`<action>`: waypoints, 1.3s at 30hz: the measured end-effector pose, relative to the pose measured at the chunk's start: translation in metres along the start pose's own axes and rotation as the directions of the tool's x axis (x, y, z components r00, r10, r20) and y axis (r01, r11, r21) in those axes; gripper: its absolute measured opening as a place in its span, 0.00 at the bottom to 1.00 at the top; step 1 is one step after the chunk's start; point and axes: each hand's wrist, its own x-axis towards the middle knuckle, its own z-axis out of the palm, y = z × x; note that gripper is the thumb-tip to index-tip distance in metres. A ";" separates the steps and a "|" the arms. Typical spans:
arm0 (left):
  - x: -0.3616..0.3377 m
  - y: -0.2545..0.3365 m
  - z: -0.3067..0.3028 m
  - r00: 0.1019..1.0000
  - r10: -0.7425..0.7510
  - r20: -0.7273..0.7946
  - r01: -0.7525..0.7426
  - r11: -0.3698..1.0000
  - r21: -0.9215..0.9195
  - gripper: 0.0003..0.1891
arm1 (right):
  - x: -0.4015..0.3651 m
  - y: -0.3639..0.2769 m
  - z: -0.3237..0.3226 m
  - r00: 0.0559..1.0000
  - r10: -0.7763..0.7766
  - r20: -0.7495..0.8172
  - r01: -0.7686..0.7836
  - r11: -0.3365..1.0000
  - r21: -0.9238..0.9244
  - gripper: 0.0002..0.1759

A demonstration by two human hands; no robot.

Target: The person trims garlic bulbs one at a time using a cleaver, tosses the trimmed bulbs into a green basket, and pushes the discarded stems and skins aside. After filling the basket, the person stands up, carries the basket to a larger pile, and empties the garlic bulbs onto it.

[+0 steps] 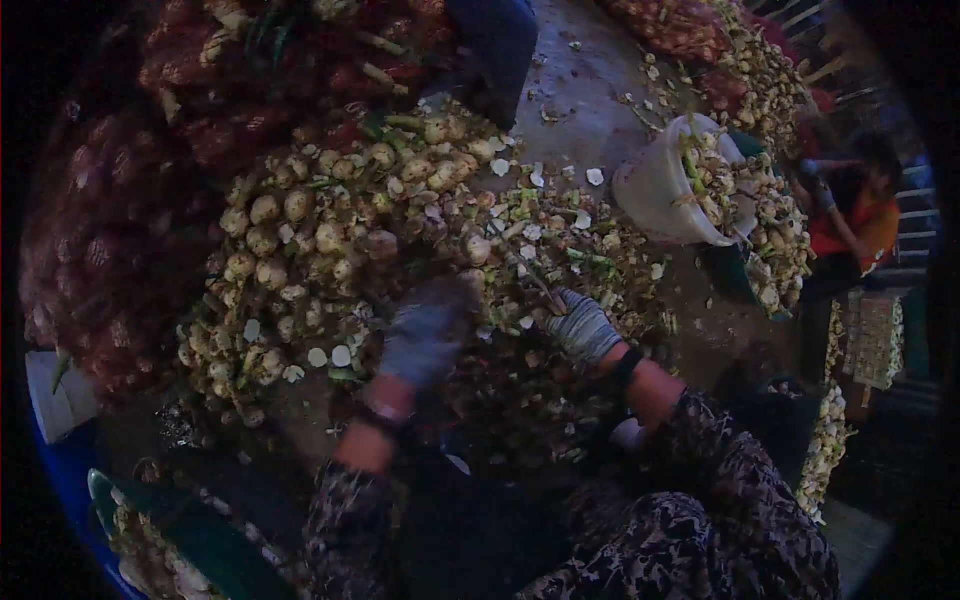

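My left hand (430, 332), in a grey-white glove, is smeared by motion above the near side of a heap of pale bulbs (300, 205); its fingers are not clear. To its right, my right hand (583, 325) wears a striped glove, its fingers closed around the handle of a thin tool, which looks like a knife (538, 278). The tool's tip points up and left towards the heap. A pale bulb (478, 248) lies just beyond the gap between my hands. Cut white slices (341, 356) and green stem bits lie around them.
Red mesh sacks of bulbs (110, 250) rise at the left and top. A tilted white bucket (650, 190) with trimmings stands at the right. Beyond it is another person (860, 225) in orange and dark clothes. A green container (190, 530) with bulbs is at lower left.
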 end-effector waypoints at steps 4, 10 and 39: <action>0.043 -0.028 0.077 0.961 0.115 0.252 -0.243 0.787 0.567 0.23 | 0.003 -0.015 -0.021 0.998 0.064 0.022 -0.065 0.997 0.042 0.21; 0.043 -0.030 0.054 0.989 -0.026 0.146 -0.035 0.917 0.398 0.19 | 0.004 0.002 -0.010 0.999 -0.006 0.049 0.006 1.000 -0.016 0.20; -0.127 0.016 -0.040 0.869 -0.459 -0.185 0.227 0.703 -0.674 0.24 | -0.016 -0.144 0.045 0.952 -0.196 0.237 0.008 0.785 0.620 0.28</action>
